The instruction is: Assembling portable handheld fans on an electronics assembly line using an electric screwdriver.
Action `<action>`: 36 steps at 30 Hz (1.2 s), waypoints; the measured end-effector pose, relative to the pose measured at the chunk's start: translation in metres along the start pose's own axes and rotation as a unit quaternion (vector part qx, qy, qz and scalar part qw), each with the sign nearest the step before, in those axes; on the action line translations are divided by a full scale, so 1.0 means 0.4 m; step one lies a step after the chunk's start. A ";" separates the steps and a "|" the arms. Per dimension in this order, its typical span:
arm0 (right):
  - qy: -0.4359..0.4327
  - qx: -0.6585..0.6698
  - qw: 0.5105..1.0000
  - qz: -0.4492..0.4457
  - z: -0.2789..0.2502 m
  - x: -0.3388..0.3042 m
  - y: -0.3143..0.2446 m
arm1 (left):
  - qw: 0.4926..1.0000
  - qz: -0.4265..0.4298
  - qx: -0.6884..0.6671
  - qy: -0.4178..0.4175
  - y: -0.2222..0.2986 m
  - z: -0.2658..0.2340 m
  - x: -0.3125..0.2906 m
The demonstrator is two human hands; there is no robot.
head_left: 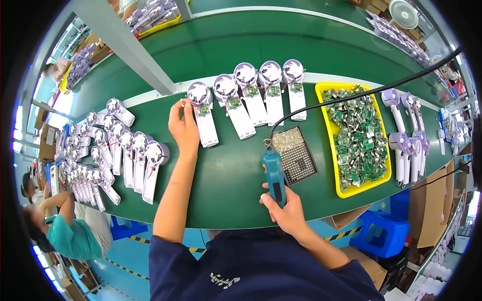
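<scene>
My left hand (184,131) has its fingers drawn together against the edge of the leftmost handheld fan (207,128) in the row before me. That fan is white with a lilac round head and lies with its handle toward me, a green circuit board and red wire showing. In my right hand (287,209) is a teal electric screwdriver (273,173), its black cord (351,95) running up and right. The screwdriver's lower end is hidden by the hand. Several similar open fans (234,114) lie to the right of the one I touch.
A black perforated tray (307,170) holds small silver screws. Beside it stands a yellow tray (387,173) heaped with green circuit boards. More fans (153,170) crowd the left of the green table (226,200), others (401,155) the right. A metal post (135,55) rises behind. A co-worker (75,231) sits left.
</scene>
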State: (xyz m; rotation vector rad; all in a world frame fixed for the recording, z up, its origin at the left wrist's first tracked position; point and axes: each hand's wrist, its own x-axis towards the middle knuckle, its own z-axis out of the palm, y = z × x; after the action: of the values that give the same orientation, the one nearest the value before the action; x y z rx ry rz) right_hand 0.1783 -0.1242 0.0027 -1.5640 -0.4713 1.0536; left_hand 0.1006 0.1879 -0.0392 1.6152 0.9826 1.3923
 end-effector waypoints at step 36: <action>0.092 -0.667 0.732 -0.101 -0.393 0.193 -0.269 | 0.901 0.076 0.360 -0.229 0.226 -0.401 -0.282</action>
State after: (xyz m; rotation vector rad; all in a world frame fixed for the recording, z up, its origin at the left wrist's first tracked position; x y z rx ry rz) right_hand 0.3731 -0.1236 0.0682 -2.7180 -1.4185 0.2351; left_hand -0.0641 0.0594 0.0152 2.4634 1.1617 0.6777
